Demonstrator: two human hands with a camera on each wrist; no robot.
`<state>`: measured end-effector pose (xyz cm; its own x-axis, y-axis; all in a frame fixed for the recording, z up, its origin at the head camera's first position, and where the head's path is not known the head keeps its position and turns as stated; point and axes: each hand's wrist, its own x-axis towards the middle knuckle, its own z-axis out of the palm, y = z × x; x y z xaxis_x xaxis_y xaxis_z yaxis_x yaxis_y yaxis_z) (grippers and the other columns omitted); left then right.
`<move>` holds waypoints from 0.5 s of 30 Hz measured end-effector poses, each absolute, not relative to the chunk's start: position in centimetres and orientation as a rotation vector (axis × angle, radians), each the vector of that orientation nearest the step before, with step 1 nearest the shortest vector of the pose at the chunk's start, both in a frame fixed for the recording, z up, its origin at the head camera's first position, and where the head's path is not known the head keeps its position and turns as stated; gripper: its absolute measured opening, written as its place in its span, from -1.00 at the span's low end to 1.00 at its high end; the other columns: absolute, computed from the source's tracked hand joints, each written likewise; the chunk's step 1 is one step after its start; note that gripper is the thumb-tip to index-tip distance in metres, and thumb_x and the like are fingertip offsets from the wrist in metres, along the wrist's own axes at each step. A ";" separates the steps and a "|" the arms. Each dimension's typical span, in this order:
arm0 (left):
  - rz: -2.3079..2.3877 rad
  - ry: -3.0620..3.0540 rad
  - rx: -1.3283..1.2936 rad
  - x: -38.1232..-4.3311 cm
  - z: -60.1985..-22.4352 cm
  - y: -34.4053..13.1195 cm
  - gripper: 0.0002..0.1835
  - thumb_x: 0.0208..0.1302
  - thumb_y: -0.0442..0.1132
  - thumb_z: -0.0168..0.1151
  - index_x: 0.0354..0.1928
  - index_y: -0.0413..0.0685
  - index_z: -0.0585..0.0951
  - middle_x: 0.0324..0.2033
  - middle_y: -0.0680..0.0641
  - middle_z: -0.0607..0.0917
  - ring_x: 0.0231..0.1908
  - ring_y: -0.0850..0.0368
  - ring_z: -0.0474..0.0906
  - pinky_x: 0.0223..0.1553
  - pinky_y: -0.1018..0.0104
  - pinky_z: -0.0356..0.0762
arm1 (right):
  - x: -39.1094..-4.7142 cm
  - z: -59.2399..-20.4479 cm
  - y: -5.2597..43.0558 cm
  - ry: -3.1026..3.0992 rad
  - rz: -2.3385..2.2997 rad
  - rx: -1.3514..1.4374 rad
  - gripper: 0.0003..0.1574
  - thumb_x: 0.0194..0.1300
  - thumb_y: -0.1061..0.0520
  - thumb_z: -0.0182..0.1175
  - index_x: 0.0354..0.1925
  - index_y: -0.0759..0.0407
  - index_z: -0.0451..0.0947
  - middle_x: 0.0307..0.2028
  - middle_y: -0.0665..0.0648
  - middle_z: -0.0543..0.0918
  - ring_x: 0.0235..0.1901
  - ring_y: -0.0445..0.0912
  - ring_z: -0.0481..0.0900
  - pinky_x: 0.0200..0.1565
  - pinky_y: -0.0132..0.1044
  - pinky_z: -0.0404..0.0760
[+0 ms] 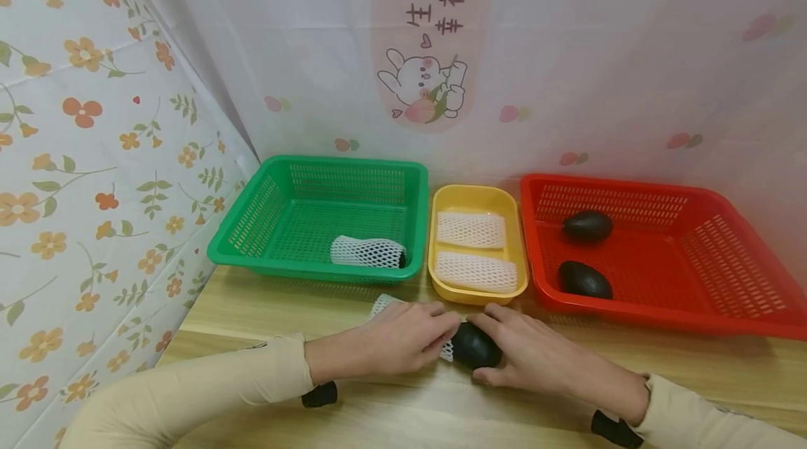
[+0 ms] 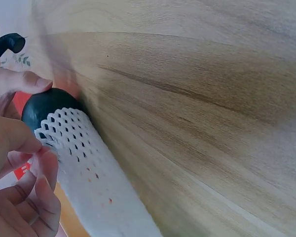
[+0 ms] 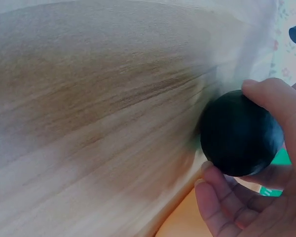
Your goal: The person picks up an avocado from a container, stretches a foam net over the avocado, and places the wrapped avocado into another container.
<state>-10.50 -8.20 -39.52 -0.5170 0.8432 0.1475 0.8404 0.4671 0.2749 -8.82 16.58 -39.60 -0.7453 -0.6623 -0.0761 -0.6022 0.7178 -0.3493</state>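
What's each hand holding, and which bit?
The right hand grips the dark fruit by its bare end; the left hand pinches white netting by its rim.

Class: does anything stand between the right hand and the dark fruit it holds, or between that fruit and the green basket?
Nothing visible separates the right hand from the dark fruit. Toward the green basket, the left hand, pinching the white foam sleeve, lies across the straight line, followed by the basket's near wall.
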 end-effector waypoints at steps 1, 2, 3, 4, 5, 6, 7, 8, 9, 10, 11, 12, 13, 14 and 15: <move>0.499 2.678 1.550 -10.5 -39.5 -8.2 -0.86 0.44 -0.23 0.22 -0.26 0.15 0.46 -0.46 0.21 0.36 -0.59 0.38 0.28 -0.67 0.52 0.20 | -8.8 -39.7 16.5 2.734 -0.457 -1.014 -0.12 0.08 -0.25 0.53 0.23 0.15 0.53 -0.11 -0.05 0.48 -0.26 -0.17 0.49 -0.23 -0.20 0.60; 0.502 2.673 1.557 -10.5 -39.5 -8.1 -0.86 0.45 -0.22 0.22 -0.26 0.15 0.45 -0.46 0.21 0.36 -0.59 0.38 0.28 -0.67 0.52 0.20 | -8.9 -39.7 16.5 2.740 -0.465 -1.011 -0.12 0.09 -0.25 0.52 0.23 0.17 0.52 -0.09 -0.04 0.50 -0.25 -0.17 0.50 -0.20 -0.19 0.61; 0.507 2.671 1.566 -10.5 -39.6 -8.1 -0.86 0.45 -0.22 0.21 -0.26 0.15 0.46 -0.46 0.20 0.36 -0.59 0.38 0.27 -0.66 0.53 0.20 | -8.9 -39.8 16.5 2.747 -0.475 -1.008 -0.12 0.10 -0.24 0.51 0.23 0.18 0.51 -0.07 -0.03 0.52 -0.23 -0.17 0.51 -0.18 -0.19 0.61; 0.511 2.667 1.572 -10.5 -39.6 -8.1 -0.87 0.46 -0.22 0.21 -0.25 0.15 0.46 -0.45 0.20 0.36 -0.58 0.38 0.28 -0.66 0.53 0.20 | -8.9 -39.9 16.5 2.748 -0.491 -0.995 -0.12 0.10 -0.24 0.51 0.23 0.19 0.51 -0.05 -0.01 0.54 -0.21 -0.16 0.52 -0.16 -0.18 0.62; 0.515 2.664 1.577 -10.5 -39.6 -8.1 -0.87 0.46 -0.22 0.21 -0.25 0.15 0.46 -0.45 0.20 0.36 -0.58 0.38 0.28 -0.66 0.54 0.20 | -8.9 -40.0 16.4 2.745 -0.512 -0.979 -0.13 0.11 -0.25 0.50 0.22 0.19 0.50 -0.03 0.00 0.55 -0.19 -0.16 0.53 -0.14 -0.17 0.62; 0.519 2.662 1.580 -10.5 -39.6 -8.0 -0.87 0.46 -0.22 0.20 -0.25 0.15 0.46 -0.44 0.20 0.37 -0.57 0.38 0.28 -0.65 0.54 0.21 | -8.9 -40.0 16.5 2.740 -0.535 -0.960 -0.12 0.11 -0.26 0.50 0.22 0.19 0.49 -0.02 0.01 0.56 -0.17 -0.16 0.53 -0.13 -0.17 0.63; 0.521 2.662 1.583 -10.5 -39.6 -8.0 -0.88 0.46 -0.22 0.20 -0.25 0.15 0.46 -0.44 0.20 0.37 -0.57 0.39 0.28 -0.65 0.54 0.21 | -8.9 -40.1 16.5 2.734 -0.557 -0.938 -0.13 0.11 -0.27 0.50 0.21 0.18 0.49 0.00 0.02 0.57 -0.16 -0.16 0.54 -0.11 -0.16 0.63; 0.525 2.659 1.584 -10.5 -39.7 -8.0 -0.88 0.46 -0.22 0.20 -0.25 0.15 0.46 -0.43 0.20 0.38 -0.56 0.39 0.28 -0.64 0.54 0.22 | -9.0 -40.1 16.5 2.725 -0.580 -0.917 -0.13 0.11 -0.28 0.50 0.20 0.16 0.49 0.01 0.03 0.58 -0.15 -0.16 0.54 -0.10 -0.16 0.63; 0.527 2.660 1.589 -10.5 -39.7 -8.0 -0.88 0.46 -0.22 0.21 -0.25 0.14 0.46 -0.43 0.20 0.38 -0.56 0.39 0.28 -0.64 0.54 0.22 | -9.0 -40.1 16.5 2.719 -0.598 -0.897 -0.14 0.11 -0.29 0.50 0.20 0.14 0.48 0.02 0.03 0.59 -0.14 -0.16 0.55 -0.10 -0.16 0.63; 0.533 2.655 1.594 -10.4 -39.7 -8.0 -0.88 0.46 -0.22 0.21 -0.24 0.14 0.47 -0.43 0.20 0.38 -0.55 0.39 0.28 -0.63 0.55 0.22 | -9.0 -40.1 16.5 2.710 -0.615 -0.877 -0.14 0.11 -0.30 0.50 0.20 0.13 0.48 0.02 0.04 0.59 -0.13 -0.16 0.55 -0.09 -0.16 0.63; 0.540 2.653 1.601 -10.4 -39.7 -8.0 -0.88 0.46 -0.22 0.20 -0.24 0.14 0.47 -0.42 0.20 0.38 -0.55 0.39 0.28 -0.63 0.55 0.23 | -9.0 -40.1 16.5 2.706 -0.628 -0.868 -0.14 0.10 -0.30 0.50 0.19 0.12 0.48 0.02 0.03 0.59 -0.13 -0.16 0.55 -0.10 -0.16 0.63; 0.546 2.651 1.606 -10.4 -39.8 -8.0 -0.88 0.46 -0.22 0.21 -0.24 0.13 0.47 -0.42 0.20 0.38 -0.55 0.39 0.28 -0.62 0.55 0.23 | -9.1 -40.1 16.5 2.703 -0.636 -0.860 -0.14 0.10 -0.30 0.50 0.19 0.12 0.48 0.02 0.03 0.59 -0.13 -0.17 0.55 -0.10 -0.16 0.63; 0.553 2.651 1.612 -10.4 -39.8 -8.0 -0.89 0.46 -0.22 0.21 -0.24 0.13 0.47 -0.42 0.20 0.38 -0.54 0.39 0.28 -0.62 0.55 0.23 | -9.1 -40.1 16.5 2.701 -0.638 -0.856 -0.14 0.10 -0.30 0.50 0.19 0.12 0.49 0.02 0.03 0.59 -0.13 -0.16 0.55 -0.10 -0.16 0.63; 0.561 2.650 1.616 -10.4 -39.9 -8.0 -0.89 0.46 -0.22 0.21 -0.24 0.13 0.47 -0.42 0.20 0.38 -0.54 0.39 0.28 -0.61 0.55 0.23 | -9.1 -40.1 16.5 2.700 -0.638 -0.856 -0.14 0.09 -0.31 0.50 0.19 0.11 0.49 0.02 0.02 0.59 -0.14 -0.16 0.54 -0.11 -0.16 0.63; 0.569 2.648 1.618 -10.4 -39.9 -8.0 -0.89 0.46 -0.22 0.21 -0.24 0.13 0.47 -0.42 0.20 0.38 -0.54 0.38 0.29 -0.61 0.55 0.23 | -9.0 -40.1 16.5 2.705 -0.632 -0.859 -0.13 0.09 -0.31 0.50 0.19 0.11 0.49 0.02 0.02 0.59 -0.14 -0.16 0.54 -0.11 -0.16 0.63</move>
